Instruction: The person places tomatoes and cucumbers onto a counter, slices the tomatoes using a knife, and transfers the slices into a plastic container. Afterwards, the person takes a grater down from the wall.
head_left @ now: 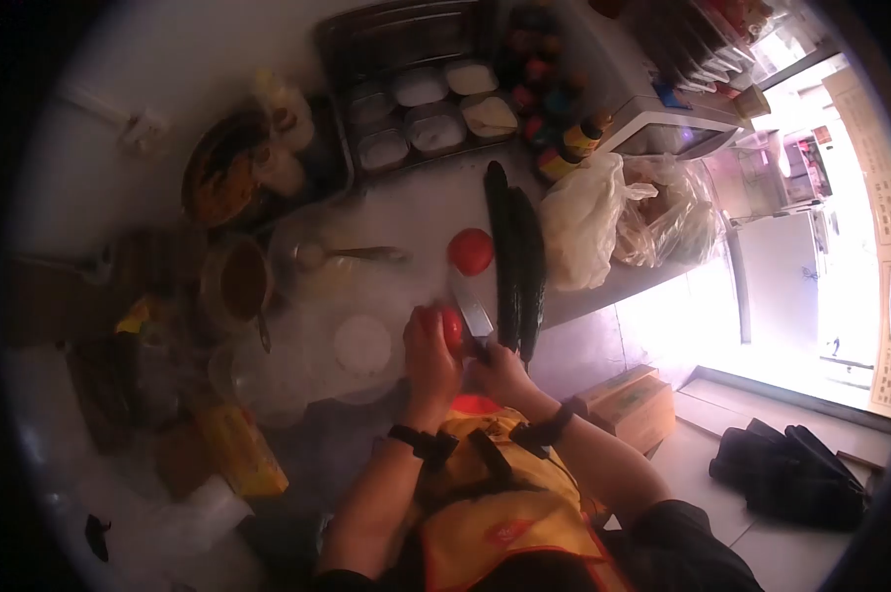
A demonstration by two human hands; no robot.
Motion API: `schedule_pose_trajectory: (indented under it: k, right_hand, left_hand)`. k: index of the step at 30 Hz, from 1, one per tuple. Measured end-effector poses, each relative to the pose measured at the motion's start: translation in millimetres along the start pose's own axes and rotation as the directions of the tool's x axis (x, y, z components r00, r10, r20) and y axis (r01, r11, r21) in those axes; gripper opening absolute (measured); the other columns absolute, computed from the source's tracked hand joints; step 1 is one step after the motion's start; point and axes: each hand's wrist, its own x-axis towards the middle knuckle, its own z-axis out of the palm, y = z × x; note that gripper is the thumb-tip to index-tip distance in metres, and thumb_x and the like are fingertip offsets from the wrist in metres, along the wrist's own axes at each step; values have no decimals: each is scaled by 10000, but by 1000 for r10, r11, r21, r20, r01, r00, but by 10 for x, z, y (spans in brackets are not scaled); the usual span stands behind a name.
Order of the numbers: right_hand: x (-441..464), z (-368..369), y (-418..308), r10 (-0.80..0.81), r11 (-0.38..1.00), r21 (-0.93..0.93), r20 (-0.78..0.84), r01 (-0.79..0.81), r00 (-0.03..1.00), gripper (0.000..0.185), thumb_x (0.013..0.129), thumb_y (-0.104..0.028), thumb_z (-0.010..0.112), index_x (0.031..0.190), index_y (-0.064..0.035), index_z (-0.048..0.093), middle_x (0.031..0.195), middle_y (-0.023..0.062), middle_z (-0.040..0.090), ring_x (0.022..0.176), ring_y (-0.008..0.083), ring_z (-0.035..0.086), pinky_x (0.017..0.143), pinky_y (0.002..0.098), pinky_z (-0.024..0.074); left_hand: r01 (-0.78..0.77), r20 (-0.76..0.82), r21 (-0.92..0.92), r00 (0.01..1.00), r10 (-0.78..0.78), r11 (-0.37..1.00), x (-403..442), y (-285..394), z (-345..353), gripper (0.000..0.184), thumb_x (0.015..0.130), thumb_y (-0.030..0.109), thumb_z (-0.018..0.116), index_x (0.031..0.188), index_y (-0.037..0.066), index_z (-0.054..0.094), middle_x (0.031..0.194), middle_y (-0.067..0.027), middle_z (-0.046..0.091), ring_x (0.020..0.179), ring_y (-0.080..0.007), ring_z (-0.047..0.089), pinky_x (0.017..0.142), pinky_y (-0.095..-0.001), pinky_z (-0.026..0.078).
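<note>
My left hand (431, 357) is wrapped round a red tomato (452, 325) near the front edge of the worktop. In my right hand (502, 375) is a knife (474, 312), its blade pointing away from me beside that tomato. Whether the blade touches the tomato I cannot tell. A second tomato (471, 252) lies on the worktop just beyond the knife tip. Long dark green cucumbers (516, 261) lie side by side to the right of the blade. My fingers hide part of the held tomato and the knife handle.
A metal rack of containers (435, 130) stands at the back. Plastic bags (585, 222) sit right of the cucumbers. To the left are a spoon (366, 254), a pot (243, 280) and a large pan (220, 178). A cardboard box (635, 409) stands lower right.
</note>
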Motion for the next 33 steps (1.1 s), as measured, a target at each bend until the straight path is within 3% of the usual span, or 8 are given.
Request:
schedule_pose_trajectory:
  k: [2,8,18,22,24,26,30,33]
  right_hand:
    - [-9,-21,-205,-225,943,-268,-70,199,972,298,876,-128,576,1121,33,627,1023,236,686,936,384,678,799,449,538]
    - [-6,-492,102,-414,795,-538,-145,279,899,371,868,-135,570,1201,27,590,1102,287,628,1070,466,600,904,510,480]
    - [-319,-664,-219,-127,961,-243,35,132,991,253,922,-133,552,1160,-57,512,1024,296,631,881,484,629,708,524,502]
    - [-280,-637,-138,-460,764,-417,183,492,869,199,990,-139,500,1174,-61,500,912,257,664,837,496,632,673,545,489]
    - [-319,-638,-272,-162,915,-362,71,177,984,180,990,-142,502,1147,-56,525,951,271,656,891,494,626,699,553,483]
    - [-331,-664,-360,-181,915,-347,98,204,979,186,996,-151,501,1150,-52,529,957,280,657,928,499,619,719,556,483]
    - [-303,-619,-249,-204,870,-462,-19,173,979,219,970,-186,566,1114,-23,541,911,253,674,891,473,648,714,520,488]
    - [-333,-574,-439,-103,872,-482,-22,80,994,252,917,-208,640,1034,8,587,787,186,641,719,335,639,668,424,484]
  left_hand:
    - [41,-33,-13,999,-42,999,6,-28,13,645,787,79,732,1365,27,452,1346,-218,506,1208,-445,504,1022,-478,436]
    - [13,8,-116,1000,-12,993,-37,-186,169,751,789,116,795,1411,-14,395,1367,-247,498,1260,-441,486,1083,-467,400]
    - [-167,-40,34,985,168,985,-216,0,20,589,833,121,757,1337,-7,481,1338,-235,513,1211,-444,521,1024,-478,450]
    - [-254,-71,21,964,255,967,-14,55,-49,342,867,139,690,1162,-8,598,1247,-235,531,1117,-430,550,925,-503,477]
    - [-247,-61,8,967,247,969,22,-15,4,317,870,136,677,1144,-2,598,1226,-233,537,1086,-431,554,908,-507,476]
    - [-241,-51,-2,969,240,971,-3,-28,20,292,872,132,665,1127,5,598,1206,-231,543,1056,-432,559,891,-510,475]
    - [-145,-144,93,977,158,985,-384,39,-144,285,896,166,711,1126,29,613,1112,-194,613,982,-372,630,807,-447,528]
    - [390,-89,-359,890,-447,848,-1196,-72,-326,313,965,277,661,1149,29,610,969,-135,661,866,-270,682,695,-365,556]
